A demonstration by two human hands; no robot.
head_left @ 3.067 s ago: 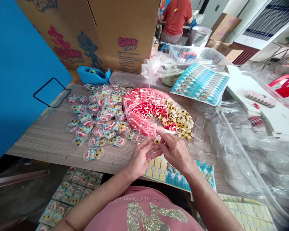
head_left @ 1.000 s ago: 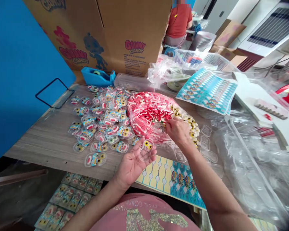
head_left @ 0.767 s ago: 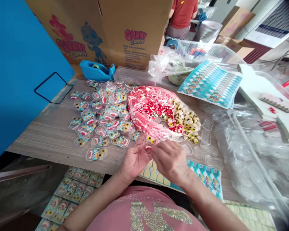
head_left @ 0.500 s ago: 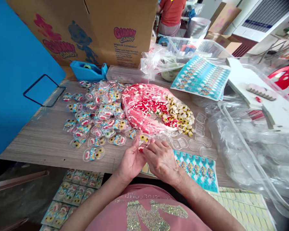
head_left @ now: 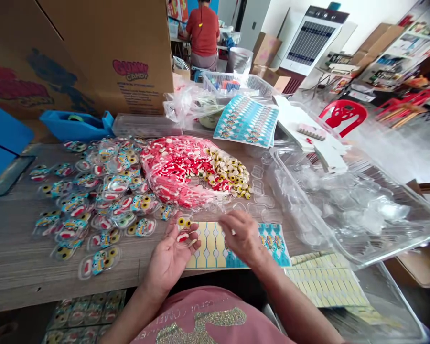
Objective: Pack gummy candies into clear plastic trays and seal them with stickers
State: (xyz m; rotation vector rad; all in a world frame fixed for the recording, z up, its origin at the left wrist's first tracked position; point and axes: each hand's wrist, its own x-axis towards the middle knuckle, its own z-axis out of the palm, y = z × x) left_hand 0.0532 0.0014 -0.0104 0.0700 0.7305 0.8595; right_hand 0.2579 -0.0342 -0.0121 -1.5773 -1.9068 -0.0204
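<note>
My left hand (head_left: 174,255) holds a small clear plastic candy case between thumb and fingers. Two yellow eye candies (head_left: 184,222) show in its upper part, and a red-and-white mouth candy (head_left: 182,237) lies lower down. To the right, my right hand (head_left: 239,235) is raised above the sticker sheet (head_left: 210,244), its fingers drawn together; whatever they pinch is too blurred to make out. Part of that sheet is bare yellow backing, while blue labels remain at its right end. Beyond both hands lies an open bag of red-and-white candies (head_left: 172,184), with yellow eye candies (head_left: 232,172) heaped at its right side.
Filled, labelled cases (head_left: 107,191) are piled at the left. Behind them are a blue tape dispenser (head_left: 77,125) and a large cardboard box (head_left: 103,57). A clear bin (head_left: 397,229) of plastic shells stands right, near more label sheets (head_left: 245,119). A person (head_left: 203,31) sits farther back.
My hands have come apart: the right has moved away from the case, over the sticker sheet. The left keeps the case. My view has swung to the right.
</note>
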